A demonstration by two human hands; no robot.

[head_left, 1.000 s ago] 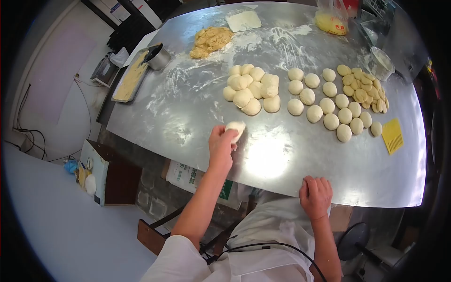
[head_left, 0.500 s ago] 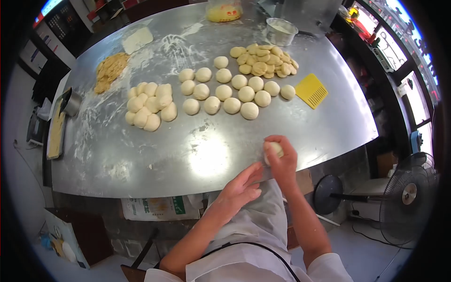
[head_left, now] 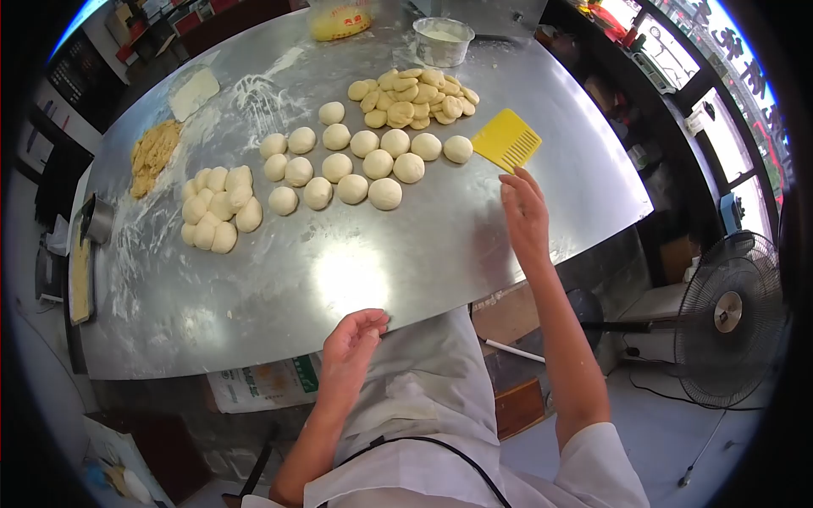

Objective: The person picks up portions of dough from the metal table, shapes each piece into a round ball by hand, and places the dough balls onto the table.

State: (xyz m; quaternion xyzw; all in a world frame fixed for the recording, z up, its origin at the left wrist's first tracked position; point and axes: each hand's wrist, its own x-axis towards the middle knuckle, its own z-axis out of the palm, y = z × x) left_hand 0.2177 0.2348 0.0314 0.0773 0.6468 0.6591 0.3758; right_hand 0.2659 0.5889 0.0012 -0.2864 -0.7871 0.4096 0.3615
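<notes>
My right hand [head_left: 527,207] is raised over the right part of the steel table, with its fingers bent inward. Its fingertips are close to the lower edge of a yellow toothed dough scraper [head_left: 506,138]; whether they touch it I cannot tell. No dough shows in this hand, but its inner side is partly hidden. At the table's front edge my left hand [head_left: 354,334] hovers with loosely curved fingers and nothing visible in them. Several round white dough balls [head_left: 352,189] lie in loose rows beyond the hands. Behind them is a heap of flattened yellowish pieces [head_left: 415,99].
A cluster of dough pieces [head_left: 218,206] and a tan dough-like mass [head_left: 155,157] lie on the left of the steel table [head_left: 254,296]. A metal bowl [head_left: 444,46] and a bag of yellow stuff [head_left: 339,21] stand at the back. A fan [head_left: 728,313] is at right.
My right hand, which held a dough ball, has moved forward to the scraper; the ball no longer shows. My left hand has drawn away leftward. The camera view has shifted to the right.
</notes>
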